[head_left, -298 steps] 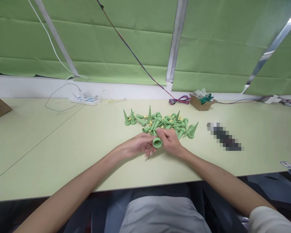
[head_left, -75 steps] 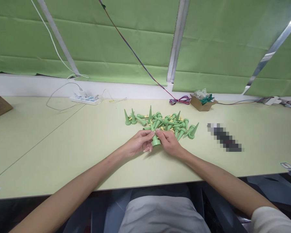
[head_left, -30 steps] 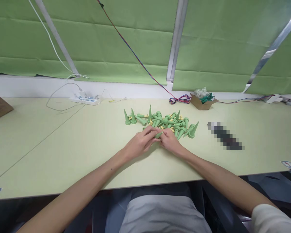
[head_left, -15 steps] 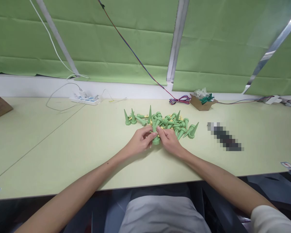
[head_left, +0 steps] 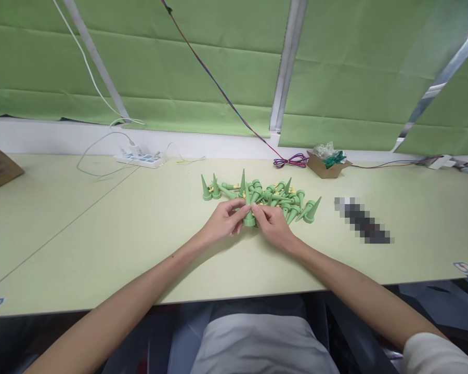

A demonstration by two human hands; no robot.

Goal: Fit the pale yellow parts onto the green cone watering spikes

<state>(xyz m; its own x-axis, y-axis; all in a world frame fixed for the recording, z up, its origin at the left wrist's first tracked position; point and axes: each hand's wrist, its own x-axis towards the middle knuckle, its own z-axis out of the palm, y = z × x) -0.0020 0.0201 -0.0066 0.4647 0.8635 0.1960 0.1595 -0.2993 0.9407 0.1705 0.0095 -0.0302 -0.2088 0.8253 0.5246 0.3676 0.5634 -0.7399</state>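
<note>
My left hand [head_left: 225, 220] and my right hand [head_left: 275, 224] meet over the table, closed on one green plastic watering spike [head_left: 249, 221]. Its round capped base points toward me and the tapered tip away. Both thumbs press on its body near the cap, while the fingers partly hide its middle. Just beyond my hands lies a heap of similar green spikes [head_left: 275, 197] with small yellow parts among them. To the left of the heap, a green cone [head_left: 206, 190] stands upright on its base, with another beside it. A further cone [head_left: 314, 210] leans at the right end.
A small cardboard box [head_left: 327, 167] with clear plastic and green bits stands at the back, beside a coiled red and blue cable [head_left: 290, 161]. Back left is a power strip [head_left: 140, 159] with white cords. A blurred-out dark object [head_left: 362, 221] lies to the right.
Both hands have shifted slightly with the held spike, whose capped base has moved a little away from me. The heap has not visibly changed.
</note>
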